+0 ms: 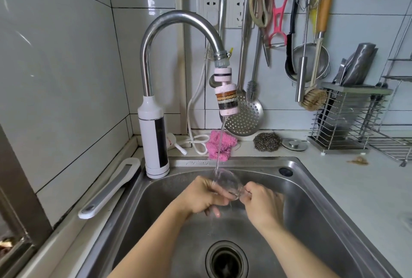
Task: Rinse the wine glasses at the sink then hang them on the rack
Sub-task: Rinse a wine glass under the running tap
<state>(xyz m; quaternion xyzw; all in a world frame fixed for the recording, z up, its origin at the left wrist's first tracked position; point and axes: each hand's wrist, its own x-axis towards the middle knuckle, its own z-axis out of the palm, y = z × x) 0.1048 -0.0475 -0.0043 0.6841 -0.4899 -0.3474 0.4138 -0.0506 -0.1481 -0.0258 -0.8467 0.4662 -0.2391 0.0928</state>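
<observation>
The wine glass [226, 185] lies tilted over the sink [323, 210] under the tap's stream [219, 146], the left hand [200, 196] curled round its bowl, the right hand [262, 203] apparently pinching the stem. Wet and slick, it could slip onto the steel, or the stem could snap if the hands twist against each other.

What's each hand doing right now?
Left hand: gripping the wine glass by its bowl.
Right hand: pinching the same glass at its stem end.
</observation>
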